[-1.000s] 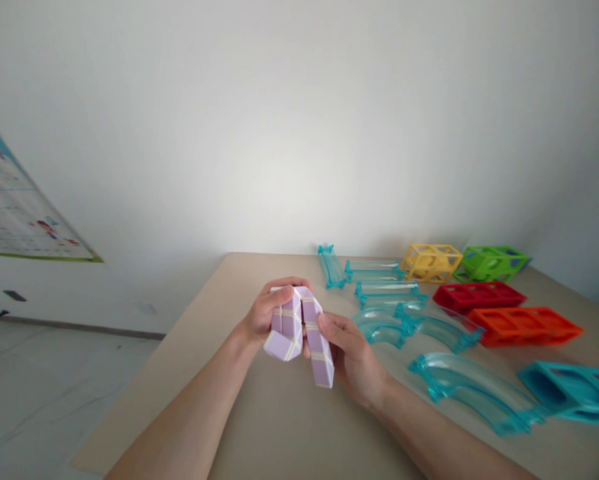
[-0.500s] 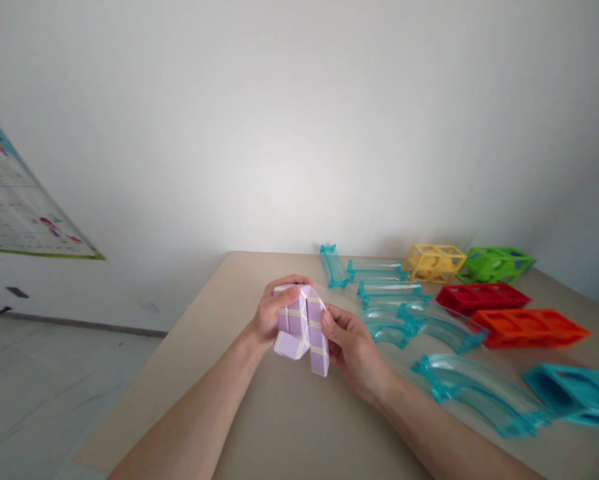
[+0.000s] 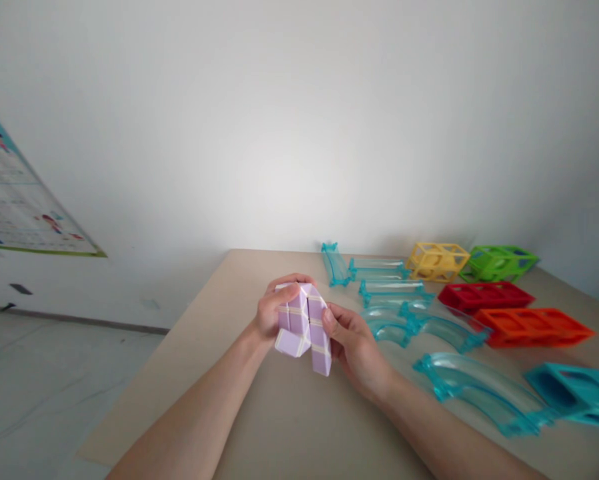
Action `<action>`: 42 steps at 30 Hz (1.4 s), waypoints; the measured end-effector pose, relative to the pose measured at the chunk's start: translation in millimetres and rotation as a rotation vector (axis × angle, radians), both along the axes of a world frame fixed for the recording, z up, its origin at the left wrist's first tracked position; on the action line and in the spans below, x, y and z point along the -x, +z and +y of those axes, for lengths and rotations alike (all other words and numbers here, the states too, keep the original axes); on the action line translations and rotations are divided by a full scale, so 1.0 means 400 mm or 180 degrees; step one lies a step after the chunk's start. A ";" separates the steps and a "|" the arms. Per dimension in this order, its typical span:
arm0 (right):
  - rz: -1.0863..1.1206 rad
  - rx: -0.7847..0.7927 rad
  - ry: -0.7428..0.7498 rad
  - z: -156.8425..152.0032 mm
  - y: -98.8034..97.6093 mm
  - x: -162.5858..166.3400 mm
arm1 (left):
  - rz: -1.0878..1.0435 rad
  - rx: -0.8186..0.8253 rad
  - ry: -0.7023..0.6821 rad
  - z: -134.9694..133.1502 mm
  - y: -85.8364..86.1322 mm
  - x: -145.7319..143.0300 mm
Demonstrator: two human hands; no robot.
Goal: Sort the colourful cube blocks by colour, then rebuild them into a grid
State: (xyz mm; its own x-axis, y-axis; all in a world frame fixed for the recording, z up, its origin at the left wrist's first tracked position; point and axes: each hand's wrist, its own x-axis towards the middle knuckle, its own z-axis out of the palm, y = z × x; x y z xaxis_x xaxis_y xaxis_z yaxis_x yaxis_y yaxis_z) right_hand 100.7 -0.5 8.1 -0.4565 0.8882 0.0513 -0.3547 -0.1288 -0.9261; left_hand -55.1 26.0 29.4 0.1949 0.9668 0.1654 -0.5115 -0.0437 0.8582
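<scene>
A lilac twist-puzzle snake (image 3: 304, 327) with white seams is folded into two parallel arms, held above the beige table (image 3: 279, 413). My left hand (image 3: 272, 310) grips its left arm, fingers over the top. My right hand (image 3: 352, 343) holds the right arm from the side, thumb on the front face. The puzzle's far side is hidden behind my fingers.
Clear turquoise track pieces lie to the right: straight ones (image 3: 379, 270) at the back, curved ones (image 3: 479, 390) nearer. Behind them are yellow (image 3: 436, 260), green (image 3: 499, 262), red (image 3: 484, 297), orange (image 3: 532, 327) and teal (image 3: 574, 393) frame blocks. A poster (image 3: 19, 207) hangs left; the floor drops off beyond the table's left edge.
The puzzle's right arm has been drawn in closer to the left one and sits a little shorter and higher. Both hands stay closed on it.
</scene>
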 end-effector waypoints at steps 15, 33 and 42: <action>0.0088 0.0145 0.1046 -0.011 0.010 -0.007 | -0.0956 0.0461 -0.0142 0.010 0.003 0.018; 0.0256 0.0712 0.1234 -0.028 0.033 -0.001 | -0.0900 0.0256 -0.0256 0.021 -0.019 0.031; 0.0469 0.1014 0.1540 -0.025 0.036 -0.009 | -0.0610 0.0096 -0.0042 0.025 -0.019 0.040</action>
State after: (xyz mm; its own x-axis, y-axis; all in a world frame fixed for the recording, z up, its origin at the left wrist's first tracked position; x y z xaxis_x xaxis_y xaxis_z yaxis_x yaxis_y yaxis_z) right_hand 104.4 -10.5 22.5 -0.8215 0.5631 -0.0901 -0.3082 -0.5712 -0.7607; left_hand -71.1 36.0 21.6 0.1752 0.9695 0.1716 -0.6661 -0.0116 0.7457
